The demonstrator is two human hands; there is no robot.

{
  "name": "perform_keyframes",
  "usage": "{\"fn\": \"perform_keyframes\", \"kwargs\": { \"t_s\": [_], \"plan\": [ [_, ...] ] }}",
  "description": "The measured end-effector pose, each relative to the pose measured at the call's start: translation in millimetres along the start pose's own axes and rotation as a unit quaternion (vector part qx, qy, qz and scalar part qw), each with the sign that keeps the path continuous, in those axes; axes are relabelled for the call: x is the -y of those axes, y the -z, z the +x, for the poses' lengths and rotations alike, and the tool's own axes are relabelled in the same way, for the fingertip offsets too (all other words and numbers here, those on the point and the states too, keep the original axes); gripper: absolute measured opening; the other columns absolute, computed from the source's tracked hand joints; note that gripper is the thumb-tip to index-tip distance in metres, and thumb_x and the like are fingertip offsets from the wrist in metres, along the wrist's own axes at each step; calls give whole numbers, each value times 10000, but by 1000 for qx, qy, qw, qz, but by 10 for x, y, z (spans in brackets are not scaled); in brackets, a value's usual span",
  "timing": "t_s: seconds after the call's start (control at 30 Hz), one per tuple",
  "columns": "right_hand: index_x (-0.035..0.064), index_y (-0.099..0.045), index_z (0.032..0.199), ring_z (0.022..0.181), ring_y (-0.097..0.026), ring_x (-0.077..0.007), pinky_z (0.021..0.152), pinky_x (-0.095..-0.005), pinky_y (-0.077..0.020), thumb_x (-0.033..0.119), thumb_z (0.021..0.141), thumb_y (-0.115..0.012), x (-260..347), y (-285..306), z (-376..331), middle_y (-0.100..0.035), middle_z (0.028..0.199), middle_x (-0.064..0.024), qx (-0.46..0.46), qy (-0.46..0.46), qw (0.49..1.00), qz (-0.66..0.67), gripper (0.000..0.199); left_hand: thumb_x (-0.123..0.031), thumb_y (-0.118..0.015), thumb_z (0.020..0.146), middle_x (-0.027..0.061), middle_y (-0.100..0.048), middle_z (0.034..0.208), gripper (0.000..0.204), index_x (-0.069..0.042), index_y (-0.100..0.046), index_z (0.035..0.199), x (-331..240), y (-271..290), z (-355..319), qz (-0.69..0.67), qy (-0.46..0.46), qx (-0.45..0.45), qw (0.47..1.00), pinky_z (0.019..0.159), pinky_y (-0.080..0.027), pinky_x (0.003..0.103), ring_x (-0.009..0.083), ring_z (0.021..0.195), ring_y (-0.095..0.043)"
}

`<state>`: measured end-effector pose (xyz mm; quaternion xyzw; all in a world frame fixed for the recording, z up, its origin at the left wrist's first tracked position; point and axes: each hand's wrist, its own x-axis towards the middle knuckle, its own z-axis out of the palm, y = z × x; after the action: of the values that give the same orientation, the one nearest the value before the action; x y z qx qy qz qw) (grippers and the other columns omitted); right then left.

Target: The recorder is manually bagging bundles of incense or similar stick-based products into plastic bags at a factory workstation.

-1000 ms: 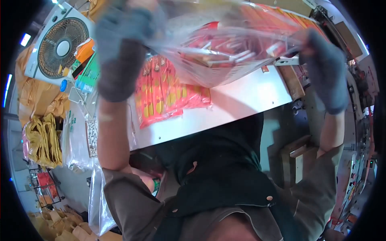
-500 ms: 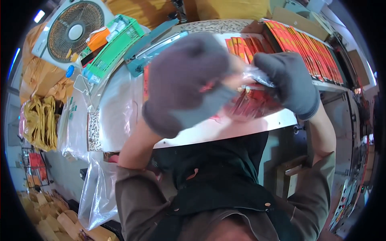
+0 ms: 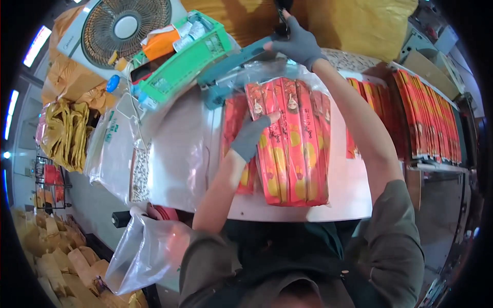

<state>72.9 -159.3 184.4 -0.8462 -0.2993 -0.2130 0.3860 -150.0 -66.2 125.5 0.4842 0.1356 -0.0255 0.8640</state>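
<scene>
A clear plastic bag of long red-and-yellow packets (image 3: 295, 154) lies on the white table, its mouth toward the blue bag sealer (image 3: 233, 64). My left hand (image 3: 250, 136), in a grey fingerless glove, grips the bag's left edge, thumb on top and the other fingers hidden. More red packets (image 3: 233, 115) lie partly under it. At the far end of the sealer's raised arm is my right hand (image 3: 298, 46), gloved alike, its thumb and forefinger spread apart. The thumb is against the arm; whether it presses is unclear.
A green basket (image 3: 187, 61) with small items stands before a fan (image 3: 126, 28). Clear bags (image 3: 174, 149) are stacked on the table's left. Rows of red packets (image 3: 429, 115) fill a box at the right. A loose plastic bag (image 3: 141, 251) hangs below the left edge.
My right hand has moved from the bag's gathered end out to the sealer arm. The bag now lies flat, with my left hand lower on its edge. The view has shifted.
</scene>
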Motion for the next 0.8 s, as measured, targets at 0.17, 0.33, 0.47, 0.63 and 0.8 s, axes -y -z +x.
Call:
{"fn": "perform_keyframes", "kwargs": {
  "t_s": [0.17, 0.33, 0.47, 0.63, 0.8],
  "plan": [
    [54, -549, 1229, 1000, -624, -228, 866, -330, -469, 469, 743, -697, 205, 115, 435, -642, 1089, -131, 74, 36, 991, 105, 656, -211, -712, 762, 103, -605, 1116, 493, -4, -548, 1178, -96, 255, 441, -23, 40, -87, 995, 813, -509, 338, 193, 950, -613],
    [71, -614, 843, 783, -587, -331, 667, -381, -458, 389, 834, -602, -408, -404, 67, -583, 833, -132, 68, 53, 994, -62, 318, -204, -686, 799, 65, -583, 1150, 460, -15, -544, 1193, 9, 314, 582, -19, -58, -67, 996, 849, -474, 315, 162, 998, -585],
    [60, -575, 817, 772, -572, -342, 658, -412, -443, 360, 854, -570, -338, -461, 73, -563, 827, -136, 85, 46, 995, -36, 301, -188, -673, 813, 50, -585, 1146, 437, -18, -544, 1194, -33, 354, 563, -13, -65, -66, 996, 869, -455, 303, 143, 1018, -569],
    [64, -568, 825, 789, -570, -358, 675, -427, -451, 335, 870, -547, -355, -519, 103, -566, 849, -149, 80, 78, 993, -43, 276, -206, -646, 843, 40, -591, 1136, 417, -14, -543, 1200, 9, 346, 569, -21, -64, -58, 996, 874, -448, 286, 135, 1026, -563],
    [131, -477, 1172, 911, -568, -382, 772, -434, -461, 340, 892, -524, -431, -253, -39, -579, 1027, -181, 115, 68, 990, -48, 353, -299, -585, 895, 19, -576, 1146, 423, -10, -529, 1199, 102, 331, 669, 71, -86, -7, 994, 866, -456, 283, 98, 1024, -543]
  ]
}}
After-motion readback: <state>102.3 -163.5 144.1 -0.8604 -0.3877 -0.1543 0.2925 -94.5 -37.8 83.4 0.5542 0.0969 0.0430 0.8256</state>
